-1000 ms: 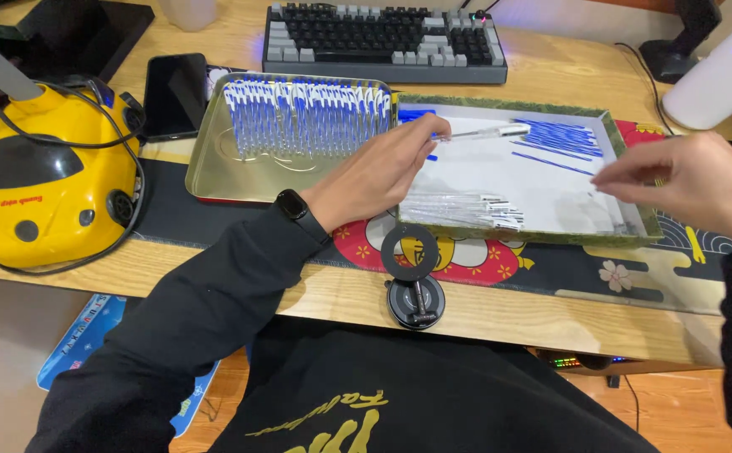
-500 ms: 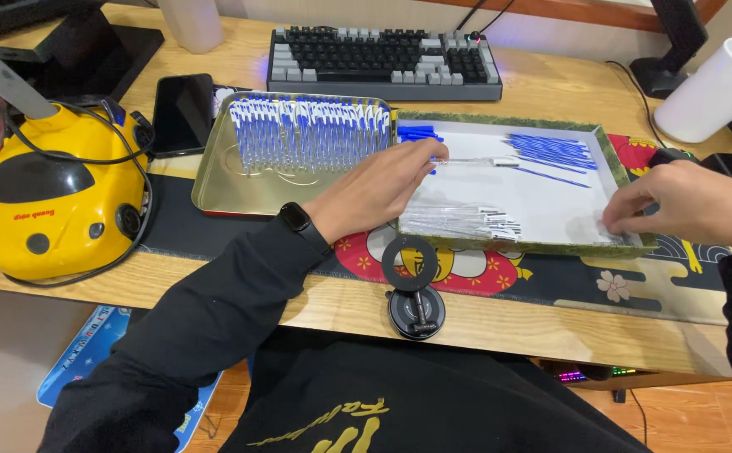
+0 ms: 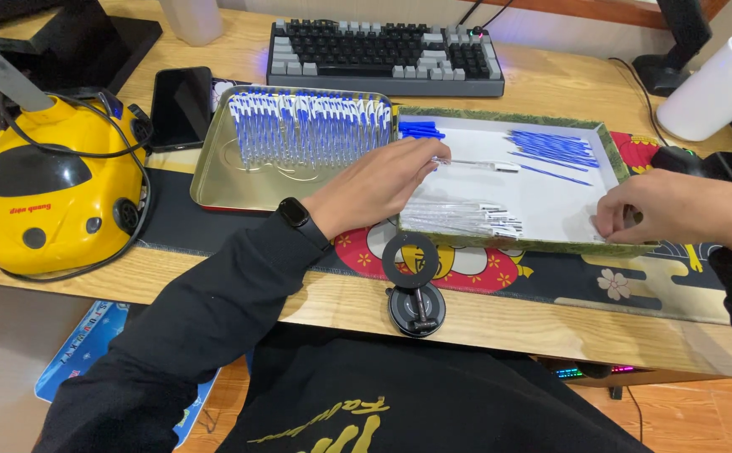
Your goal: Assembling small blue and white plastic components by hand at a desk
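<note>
— Nearest, what lies on the desk (image 3: 240,289)?
— A round black stand (image 3: 414,294). Just beyond it, the left hand (image 3: 378,184) reaches into the green-rimmed box (image 3: 500,117), fingers loosely curled over a clear pen tube (image 3: 475,165).
— And the right hand (image 3: 676,216)?
— It rests at the box's near right corner, fingers pinched together; whether they hold anything cannot be told.
— Farther back?
— Blue refills (image 3: 555,147) in the box, finished pens (image 3: 307,126) rowed in a metal tray (image 3: 215,180), then a keyboard (image 3: 383,54).
</note>
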